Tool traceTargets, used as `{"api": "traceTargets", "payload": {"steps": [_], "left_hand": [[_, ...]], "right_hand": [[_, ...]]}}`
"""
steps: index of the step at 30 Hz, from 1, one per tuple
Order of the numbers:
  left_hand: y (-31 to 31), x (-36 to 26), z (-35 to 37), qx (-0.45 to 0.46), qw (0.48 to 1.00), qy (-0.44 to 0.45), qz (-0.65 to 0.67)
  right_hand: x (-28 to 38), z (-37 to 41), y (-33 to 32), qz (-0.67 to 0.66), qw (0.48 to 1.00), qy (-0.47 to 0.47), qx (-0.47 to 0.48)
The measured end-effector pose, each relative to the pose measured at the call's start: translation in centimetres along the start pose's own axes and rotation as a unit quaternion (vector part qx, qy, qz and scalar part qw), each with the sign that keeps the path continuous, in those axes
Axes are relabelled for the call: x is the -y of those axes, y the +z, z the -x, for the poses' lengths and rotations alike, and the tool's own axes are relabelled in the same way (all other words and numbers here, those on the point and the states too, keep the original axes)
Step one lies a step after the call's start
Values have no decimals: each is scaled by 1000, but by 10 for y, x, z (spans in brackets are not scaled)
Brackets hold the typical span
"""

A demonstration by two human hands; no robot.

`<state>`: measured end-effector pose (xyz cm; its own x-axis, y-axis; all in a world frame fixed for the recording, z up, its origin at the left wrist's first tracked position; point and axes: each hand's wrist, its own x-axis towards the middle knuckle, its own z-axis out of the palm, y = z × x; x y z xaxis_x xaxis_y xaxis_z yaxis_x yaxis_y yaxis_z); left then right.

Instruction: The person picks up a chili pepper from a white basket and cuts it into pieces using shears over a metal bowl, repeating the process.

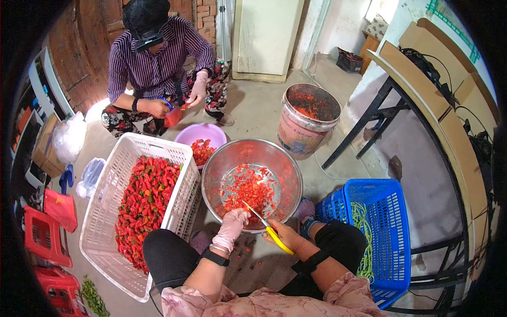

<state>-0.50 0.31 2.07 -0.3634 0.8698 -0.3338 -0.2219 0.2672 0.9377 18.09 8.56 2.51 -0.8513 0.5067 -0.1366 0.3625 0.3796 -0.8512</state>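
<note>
My gloved left hand point(233, 226) is closed at the near rim of a steel basin point(211, 182), pinching what looks like a red pepper, mostly hidden by the fingers. Yellow-handled scissors point(275, 236) are in my bare right hand point(285, 235), their blades pointing over the basin towards my left fingertips. Chopped red pepper point(251, 187) lies across the basin's bottom. To the left, a white plastic crate point(108, 182) holds many whole red peppers point(145, 195), a few of them greenish.
Opposite, a person point(158, 68) squats with blue-handled scissors point(168, 104) beside a pink-purple bowl point(211, 132) of cut pepper. A tall stained bucket point(298, 129) stands behind the basin. At right are a blue crate point(388, 232) and a black-legged table point(383, 113); red stools point(45, 238) stand left.
</note>
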Motion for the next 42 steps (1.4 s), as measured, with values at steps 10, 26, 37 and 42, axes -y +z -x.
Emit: {"api": "traceTargets", "payload": {"steps": [10, 26, 37, 42], "left_hand": [[-4, -4, -1, -30, 993, -69, 88], [-4, -3, -1, -15, 994, -18, 103], [-4, -14, 2, -49, 997, -54, 30], [-2, -6, -2, -61, 991, -64, 102]], "right_hand": [[7, 2, 0, -97, 995, 24, -12], [12, 2, 1, -170, 984, 14, 47], [20, 4, 2, -114, 993, 28, 9], [22, 5, 0, -38, 998, 57, -15]]}}
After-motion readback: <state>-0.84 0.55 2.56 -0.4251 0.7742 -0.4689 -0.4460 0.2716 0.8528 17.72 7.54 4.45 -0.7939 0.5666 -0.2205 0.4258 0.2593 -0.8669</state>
